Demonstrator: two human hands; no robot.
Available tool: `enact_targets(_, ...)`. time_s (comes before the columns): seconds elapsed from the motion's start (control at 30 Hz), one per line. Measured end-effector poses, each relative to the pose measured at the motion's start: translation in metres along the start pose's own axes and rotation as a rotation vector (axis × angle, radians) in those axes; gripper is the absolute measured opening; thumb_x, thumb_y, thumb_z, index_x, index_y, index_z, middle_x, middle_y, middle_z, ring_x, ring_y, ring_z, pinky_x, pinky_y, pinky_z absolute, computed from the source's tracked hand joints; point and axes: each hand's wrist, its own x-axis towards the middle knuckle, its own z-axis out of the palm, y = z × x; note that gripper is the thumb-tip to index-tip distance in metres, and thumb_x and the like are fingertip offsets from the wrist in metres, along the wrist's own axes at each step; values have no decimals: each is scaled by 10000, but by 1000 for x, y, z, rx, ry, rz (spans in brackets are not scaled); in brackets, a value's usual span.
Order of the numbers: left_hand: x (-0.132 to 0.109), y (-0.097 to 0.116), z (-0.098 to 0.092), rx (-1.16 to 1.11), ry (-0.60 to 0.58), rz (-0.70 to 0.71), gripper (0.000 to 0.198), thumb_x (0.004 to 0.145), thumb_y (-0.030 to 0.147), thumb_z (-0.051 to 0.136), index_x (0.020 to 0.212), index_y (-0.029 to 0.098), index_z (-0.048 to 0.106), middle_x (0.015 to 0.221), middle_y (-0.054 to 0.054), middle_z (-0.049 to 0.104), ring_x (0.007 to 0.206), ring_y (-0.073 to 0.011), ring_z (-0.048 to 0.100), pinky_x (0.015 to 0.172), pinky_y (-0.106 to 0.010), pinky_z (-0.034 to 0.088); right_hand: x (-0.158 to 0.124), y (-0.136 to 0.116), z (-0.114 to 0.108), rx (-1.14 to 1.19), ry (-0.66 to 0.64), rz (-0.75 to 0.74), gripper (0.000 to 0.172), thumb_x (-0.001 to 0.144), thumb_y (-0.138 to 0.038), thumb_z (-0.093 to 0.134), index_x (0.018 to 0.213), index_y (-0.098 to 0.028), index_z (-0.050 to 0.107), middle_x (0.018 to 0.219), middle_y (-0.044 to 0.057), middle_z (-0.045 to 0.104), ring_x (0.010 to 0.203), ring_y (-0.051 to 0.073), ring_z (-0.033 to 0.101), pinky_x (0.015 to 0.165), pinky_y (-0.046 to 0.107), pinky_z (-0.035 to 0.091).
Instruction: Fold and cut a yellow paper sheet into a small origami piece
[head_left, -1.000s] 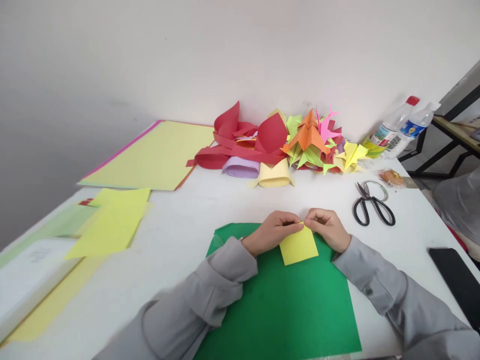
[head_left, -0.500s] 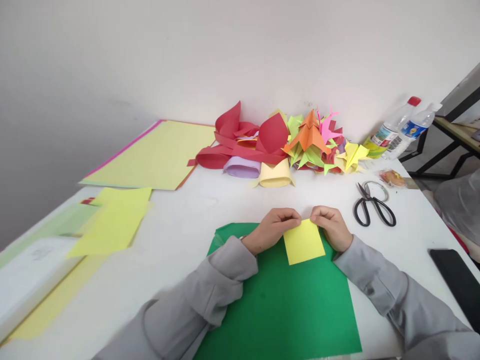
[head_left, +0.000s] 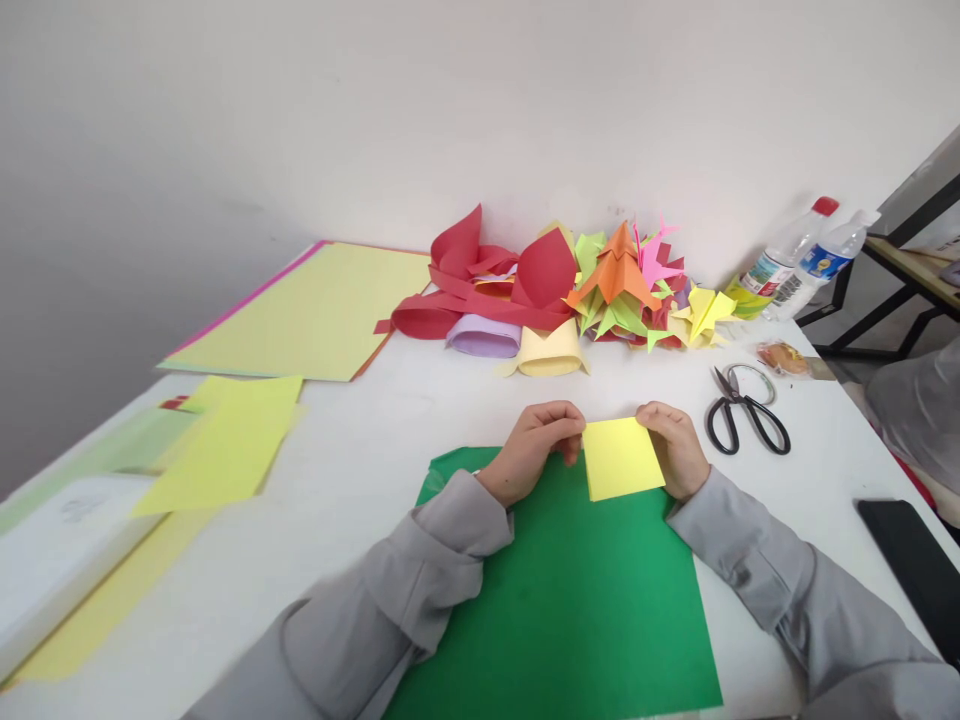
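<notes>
My left fingers (head_left: 564, 430) and right fingers (head_left: 658, 417), over the green sheet (head_left: 555, 610), pinched closed on the yellow square (head_left: 624, 460), have spread, baring its top edge.

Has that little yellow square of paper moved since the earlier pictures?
Yes. Judged against the scissors, which lie still, the yellow square has shifted rightward, closer to them, and slightly upward in the picture.

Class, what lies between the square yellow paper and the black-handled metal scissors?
The right hand, holding the square yellow paper, in the head view.
</notes>
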Motion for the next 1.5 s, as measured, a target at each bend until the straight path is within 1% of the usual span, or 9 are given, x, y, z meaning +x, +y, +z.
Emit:
enact_targets(0.13,0,-1,0,7,-8,8,151,694,250,632,605,145,571,463,45,507,413,-74,459,441,-210,353,0,1,-1,0,18,15,147,582,-251,751,555,-171,631,476,-25,596,447,110,509,481,244,393)
enact_targets(0.3,-3,0,0,130,-77,24,181,705,285,636,614,144,567,487,34,526,458,-82,470,496,-221,373,2,1,-4,-27,48,32,207,599,-317,773,582,-173,625,491,-15,617,437,114,516,443,240,390)
enact_targets(0.5,-5,1,1,236,-147,-18,237,701,342,664,619,137,577,556,8,570,498,-92,490,524,-232,386,4,3,-6,-1,59,30,238,601,-343,791,607,-179,618,522,-18,630,458,117,534,455,242,420)
enact_targets(0.7,-5,1,1,317,-226,-8,240,727,339,656,615,136,593,586,-2,581,522,-96,498,534,-228,395,5,6,-3,19,86,-19,285,600,-379,805,647,-179,606,532,-32,620,461,113,533,465,243,440)
enact_targets(0.87,-5,3,3,358,-264,-4,231,737,323,642,608,136,602,574,0,578,524,-96,496,539,-225,397,5,6,-3,28,86,-52,294,632,-409,788,668,-191,594,552,-33,632,511,142,584,500,271,473)
enact_targets(0.97,-5,2,4,341,-240,-8,236,734,334,640,612,137,592,585,-1,581,523,-96,499,533,-227,398,5,5,-2,44,74,-40,290,643,-411,782,674,-188,599,574,-20,649,575,168,623,535,287,495)
enact_targets(1.23,-5,2,4,229,-53,33,278,726,382,649,625,151,531,534,29,547,457,-81,484,493,-222,391,5,3,0,75,-8,-50,260,662,-411,762,701,-186,639,712,30,707,724,211,656,601,312,519)
enact_targets(1.37,-5,2,5,211,-32,57,279,749,390,636,646,155,524,517,39,534,445,-77,473,482,-220,383,4,5,-1,31,-32,-45,243,608,-367,806,685,-194,653,681,12,700,708,203,649,608,311,519)
enact_targets(1.5,-4,1,6,252,-59,59,313,768,424,619,641,159,513,525,37,528,455,-82,480,490,-224,390,3,8,-2,-2,-24,-67,239,626,-376,798,661,-199,641,668,2,690,679,186,637,604,309,510)
